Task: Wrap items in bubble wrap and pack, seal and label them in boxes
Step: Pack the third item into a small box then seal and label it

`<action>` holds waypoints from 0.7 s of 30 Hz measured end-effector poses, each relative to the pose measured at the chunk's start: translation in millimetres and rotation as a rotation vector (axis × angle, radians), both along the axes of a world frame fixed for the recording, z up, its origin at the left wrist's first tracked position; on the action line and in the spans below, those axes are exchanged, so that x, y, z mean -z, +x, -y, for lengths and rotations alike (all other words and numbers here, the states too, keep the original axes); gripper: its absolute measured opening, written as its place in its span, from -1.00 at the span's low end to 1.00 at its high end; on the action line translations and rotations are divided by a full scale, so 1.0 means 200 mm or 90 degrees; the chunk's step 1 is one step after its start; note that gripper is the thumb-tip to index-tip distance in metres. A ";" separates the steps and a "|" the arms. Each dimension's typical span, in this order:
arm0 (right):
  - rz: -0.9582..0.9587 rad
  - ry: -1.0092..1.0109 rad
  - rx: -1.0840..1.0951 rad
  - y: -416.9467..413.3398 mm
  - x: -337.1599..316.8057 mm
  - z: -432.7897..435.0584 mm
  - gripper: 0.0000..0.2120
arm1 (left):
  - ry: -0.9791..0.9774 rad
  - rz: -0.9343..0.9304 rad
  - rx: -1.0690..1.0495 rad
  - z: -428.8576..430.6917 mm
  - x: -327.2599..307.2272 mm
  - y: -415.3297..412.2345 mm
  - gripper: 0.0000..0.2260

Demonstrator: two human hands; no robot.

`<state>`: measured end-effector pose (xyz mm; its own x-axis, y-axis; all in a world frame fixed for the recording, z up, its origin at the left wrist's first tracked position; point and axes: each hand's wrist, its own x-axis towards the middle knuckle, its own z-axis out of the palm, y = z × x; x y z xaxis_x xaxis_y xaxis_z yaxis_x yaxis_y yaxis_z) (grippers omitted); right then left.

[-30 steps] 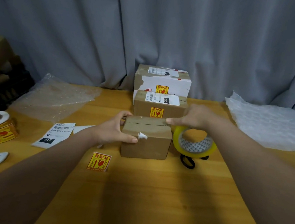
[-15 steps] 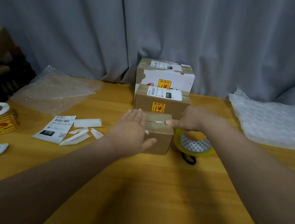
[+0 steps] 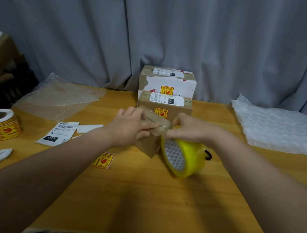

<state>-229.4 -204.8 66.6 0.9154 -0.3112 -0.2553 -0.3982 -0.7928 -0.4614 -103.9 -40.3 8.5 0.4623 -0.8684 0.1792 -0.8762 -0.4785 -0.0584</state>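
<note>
While the left hand (image 3: 130, 127) lies on top of the small box (image 3: 148, 144), its fingers (image 3: 139, 114) are straight and close together, pressed flat on the taped lid. Right hand (image 3: 189, 130): fingers curled over the yellow tape roll (image 3: 192, 155), thumb and forefinger pinched at the box's right top corner; tape end or bare edge, can't tell. Roll stands tilted on edge against the box's right side, core facing the camera. Box sits midway across the table (image 3: 139, 201), 1 corner toward the camera, just in front of 2 labelled boxes (image 3: 166, 106). Black scissors handle (image 3: 209, 155) pokes out behind the roll. Fragile sticker (image 3: 103, 160) lies beside the left forearm.

Vs 0.5 s ago: roll lay flat on the table, now tipped up. Box was square-on, now turned. Left hand was spread over the front face, now up on the lid, fingers closed up. Sticker was hidden under the arm, now visible.
</note>
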 end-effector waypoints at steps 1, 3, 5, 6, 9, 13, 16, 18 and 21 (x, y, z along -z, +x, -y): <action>0.023 0.061 0.023 -0.01 0.04 -0.02 -0.45 | -0.016 -0.039 -0.012 0.00 0.00 -0.01 -0.61; 0.074 0.142 0.028 -0.03 0.11 -0.08 -0.36 | -0.120 -0.219 -0.035 0.03 -0.01 -0.03 -0.62; 0.096 0.134 -0.025 -0.03 0.15 -0.14 -0.30 | -0.212 -0.357 -0.052 0.04 -0.01 -0.06 -0.71; 0.084 0.133 -0.050 -0.04 0.15 -0.16 -0.32 | -0.226 -0.385 -0.048 0.05 0.00 -0.07 -0.74; 0.056 0.105 -0.061 -0.05 0.08 -0.13 -0.47 | -0.239 -0.425 0.026 0.08 0.01 -0.09 -0.76; 0.294 -0.161 -0.048 0.03 0.14 0.04 -0.61 | -0.216 -0.510 0.056 0.13 0.00 -0.07 -0.74; 0.236 -0.074 -0.202 0.08 0.26 0.07 -0.54 | -0.216 -0.566 0.063 0.15 -0.02 -0.08 -0.73; 0.160 -0.107 -0.192 0.11 0.30 0.08 -0.50 | -0.255 -0.583 0.022 0.16 -0.03 -0.09 -0.75; 0.115 -0.148 -0.153 0.16 0.31 0.10 -0.51 | -0.298 -0.573 -0.139 0.14 -0.07 -0.11 -0.70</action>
